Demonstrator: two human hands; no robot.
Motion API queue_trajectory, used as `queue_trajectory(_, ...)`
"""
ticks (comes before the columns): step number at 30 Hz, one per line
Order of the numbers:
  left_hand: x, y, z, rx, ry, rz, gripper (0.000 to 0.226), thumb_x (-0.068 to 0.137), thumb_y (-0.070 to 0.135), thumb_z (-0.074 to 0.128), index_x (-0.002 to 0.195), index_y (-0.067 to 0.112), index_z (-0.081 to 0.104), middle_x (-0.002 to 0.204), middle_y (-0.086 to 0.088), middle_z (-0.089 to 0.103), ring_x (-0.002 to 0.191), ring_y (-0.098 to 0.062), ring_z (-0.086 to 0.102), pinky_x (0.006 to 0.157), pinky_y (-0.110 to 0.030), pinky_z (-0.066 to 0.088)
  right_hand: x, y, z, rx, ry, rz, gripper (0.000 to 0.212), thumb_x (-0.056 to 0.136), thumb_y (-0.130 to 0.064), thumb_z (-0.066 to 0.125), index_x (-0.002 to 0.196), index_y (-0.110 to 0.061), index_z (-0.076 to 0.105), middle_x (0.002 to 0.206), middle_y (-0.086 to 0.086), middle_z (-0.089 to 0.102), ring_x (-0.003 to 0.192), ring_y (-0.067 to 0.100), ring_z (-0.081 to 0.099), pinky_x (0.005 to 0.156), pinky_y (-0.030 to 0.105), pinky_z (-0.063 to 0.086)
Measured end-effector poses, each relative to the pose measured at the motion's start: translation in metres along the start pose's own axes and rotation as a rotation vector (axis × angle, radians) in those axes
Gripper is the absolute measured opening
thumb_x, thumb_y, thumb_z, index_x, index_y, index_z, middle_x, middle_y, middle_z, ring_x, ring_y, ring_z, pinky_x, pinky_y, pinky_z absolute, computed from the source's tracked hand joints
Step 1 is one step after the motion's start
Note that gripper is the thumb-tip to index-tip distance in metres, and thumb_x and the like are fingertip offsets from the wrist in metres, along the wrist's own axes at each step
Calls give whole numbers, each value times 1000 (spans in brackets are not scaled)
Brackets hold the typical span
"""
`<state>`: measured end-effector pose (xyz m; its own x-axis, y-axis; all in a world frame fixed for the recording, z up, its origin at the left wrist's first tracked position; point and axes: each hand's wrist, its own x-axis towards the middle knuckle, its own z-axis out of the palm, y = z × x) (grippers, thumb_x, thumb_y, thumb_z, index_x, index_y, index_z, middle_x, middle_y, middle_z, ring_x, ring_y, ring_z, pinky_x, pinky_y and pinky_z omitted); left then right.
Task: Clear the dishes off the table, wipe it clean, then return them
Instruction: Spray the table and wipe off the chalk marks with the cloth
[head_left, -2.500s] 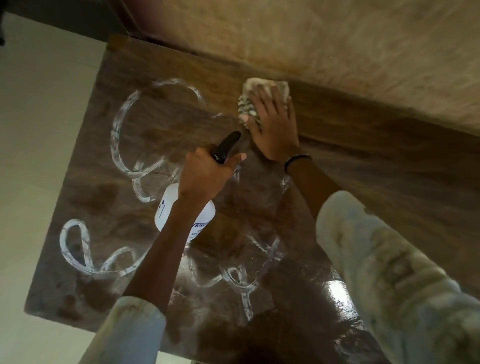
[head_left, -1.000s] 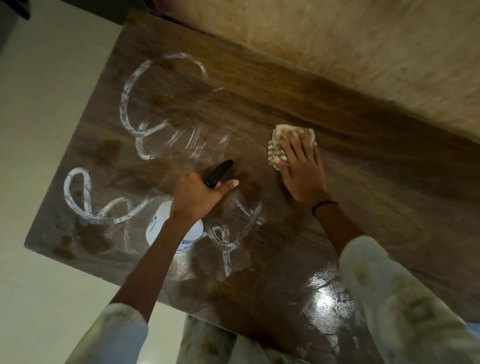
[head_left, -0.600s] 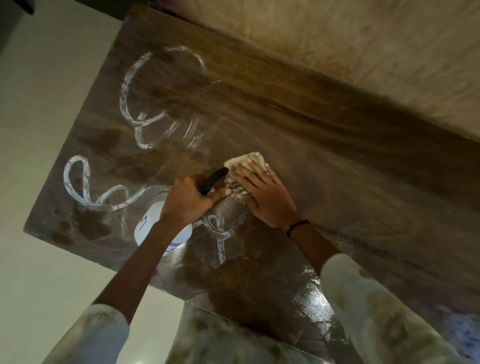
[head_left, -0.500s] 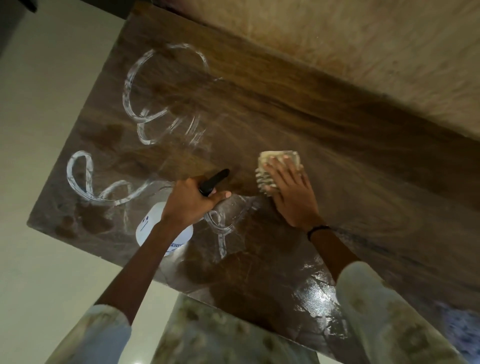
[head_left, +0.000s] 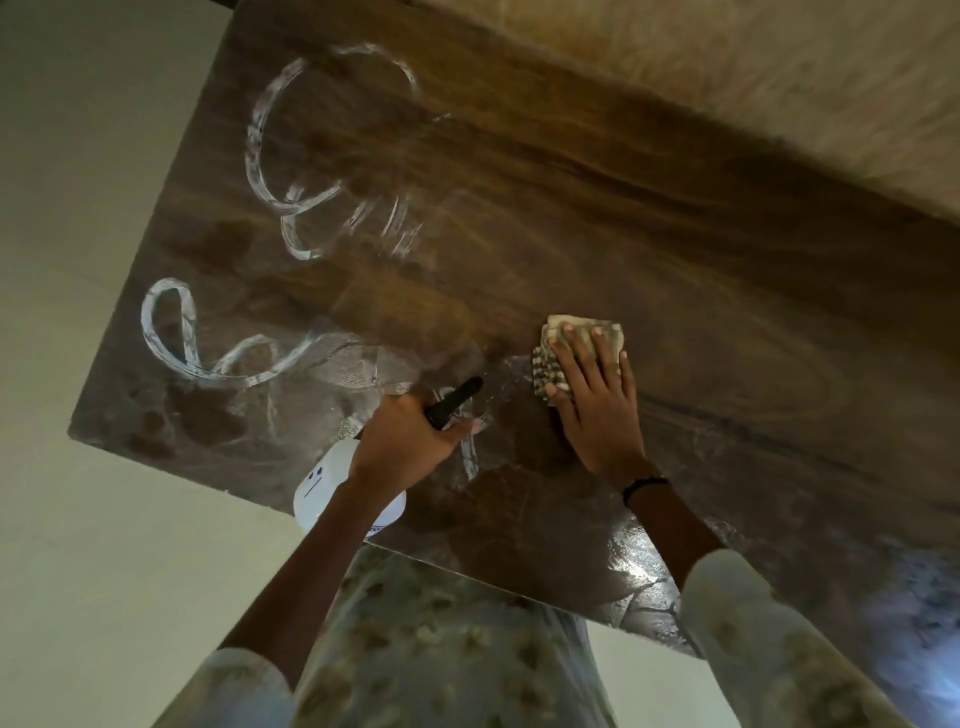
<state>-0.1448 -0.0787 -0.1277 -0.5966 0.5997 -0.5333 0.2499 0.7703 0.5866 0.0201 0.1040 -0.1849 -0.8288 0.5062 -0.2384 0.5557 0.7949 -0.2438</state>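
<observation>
The dark brown wooden table (head_left: 675, 249) carries white foamy streaks of cleaner (head_left: 270, 156) looping over its left half. My right hand (head_left: 597, 410) lies flat on a folded checked cloth (head_left: 556, 353), pressing it onto the tabletop near the middle. My left hand (head_left: 410, 436) grips a white spray bottle (head_left: 322, 488) by its black trigger head (head_left: 454, 402), held just above the table's near edge, left of the cloth. No dishes are in view.
A pale textured wall (head_left: 727, 67) runs along the table's far side. Light floor (head_left: 78, 571) lies to the left and in front. The near right part of the tabletop (head_left: 644, 566) shines wet. My patterned clothing fills the bottom of the view.
My right hand has slid the cloth back and forth over the middle of the table, smearing away some streaks there. My left hand has kept hold of the spray bottle, shifting only slightly.
</observation>
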Motion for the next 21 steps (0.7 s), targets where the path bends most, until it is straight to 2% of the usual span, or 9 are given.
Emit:
queue_trajectory(4, -5, -8, -4, 87, -79, 9, 44, 72, 51, 74, 73, 10, 60, 59, -4, 61, 48, -13, 58, 49, -23, 43, 18, -11, -1, 4, 21, 6, 54, 100, -43, 25, 151, -25, 22, 159, -1, 21, 148, 21, 8, 119, 44, 6)
queue_trajectory(7, -7, -11, -10, 73, -38, -32, 45, 72, 52, 73, 67, 11, 56, 52, -1, 54, 44, -11, 53, 46, -22, 40, 37, -36, 2, 10, 20, 4, 54, 100, -43, 27, 151, -26, 21, 159, -2, 20, 149, 22, 7, 119, 45, 6)
queue_trajectory(9, -7, -12, -16, 38, -13, -45, 44, 71, 50, 74, 62, 14, 51, 50, 2, 49, 44, -10, 51, 48, -25, 41, 41, -58, 9, 1, 6, -56, 54, 100, -43, 29, 150, -25, 23, 159, -2, 21, 148, 23, 9, 118, 47, 6)
queue_trajectory(12, -7, -13, -21, -41, 7, -16, 33, 70, 44, 78, 73, 17, 58, 60, 5, 60, 56, -13, 61, 60, -28, 50, 21, -84, 21, -31, -7, -214, 53, 100, -39, 33, 150, -22, 25, 158, 0, 25, 147, 26, 14, 119, 48, 9)
queue_trajectory(16, -10, -15, -28, -53, -21, -25, 36, 70, 46, 78, 76, 13, 63, 68, -4, 68, 65, -19, 65, 69, -37, 55, -31, -58, 25, -87, -74, -357, 55, 99, -38, 34, 151, -24, 23, 157, 0, 26, 147, 23, 14, 119, 46, 13)
queue_trajectory(18, -9, -17, -33, -58, -42, -32, 37, 71, 47, 77, 76, 12, 65, 69, -7, 69, 66, -20, 66, 69, -37, 56, -36, -32, 17, -94, -79, -309, 54, 99, -40, 32, 151, -26, 24, 158, -2, 23, 148, 21, 11, 119, 45, 13)
queue_trajectory(21, -9, -21, -38, -75, -21, -18, 36, 71, 46, 77, 77, 12, 66, 68, -4, 68, 65, -18, 65, 67, -31, 52, -15, -18, 7, -81, -50, -135, 54, 99, -38, 35, 151, -26, 24, 159, -4, 22, 149, 19, 10, 118, 47, 17)
